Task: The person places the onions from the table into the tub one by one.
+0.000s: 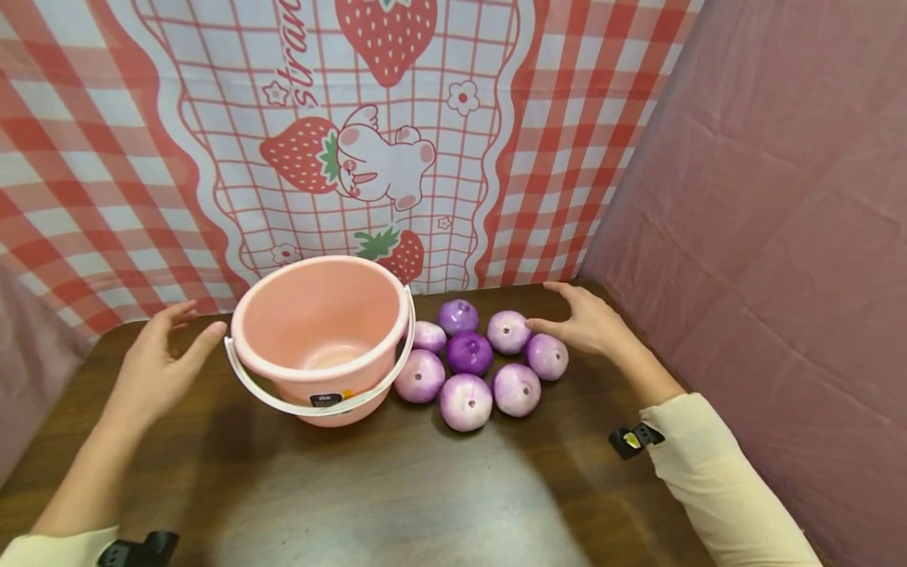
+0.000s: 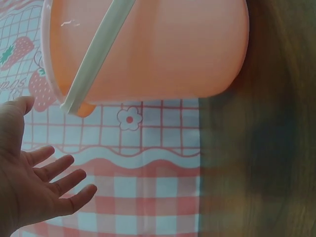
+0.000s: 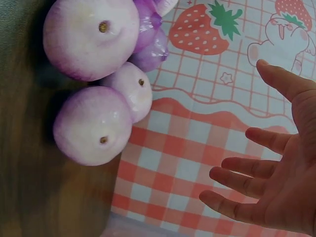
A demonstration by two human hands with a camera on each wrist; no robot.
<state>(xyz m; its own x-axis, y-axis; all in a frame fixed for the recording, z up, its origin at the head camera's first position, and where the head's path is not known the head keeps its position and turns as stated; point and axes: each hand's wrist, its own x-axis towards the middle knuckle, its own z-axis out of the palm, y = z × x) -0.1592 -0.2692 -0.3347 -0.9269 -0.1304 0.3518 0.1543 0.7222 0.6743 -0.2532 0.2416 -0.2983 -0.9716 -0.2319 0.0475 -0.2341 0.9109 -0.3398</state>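
Note:
My left hand (image 1: pixel 152 366) hovers just left of a pink bucket (image 1: pixel 340 307), its fingers spread and holding nothing. The bucket stands upright, with its white handle (image 1: pixel 283 407) hanging down over the front. In the left wrist view the open palm (image 2: pixel 29 187) is apart from the bucket wall (image 2: pixel 168 49). Several purple onions (image 1: pixel 465 402) sit in a cluster right of the bucket. My right hand (image 1: pixel 584 319) is above the right side of this cluster, thumb near an onion (image 1: pixel 509 331). The right wrist view shows its fingers (image 3: pixel 242 182) spread, away from the onions (image 3: pixel 94 126).
Everything stands on a dark wooden table (image 1: pixel 397 496). A red-and-white checked cloth with strawberries (image 1: pixel 453 157) hangs behind it. A plain pink cloth (image 1: pixel 779 197) hangs along the right side. Each wrist wears a black strap device (image 1: pixel 631 441).

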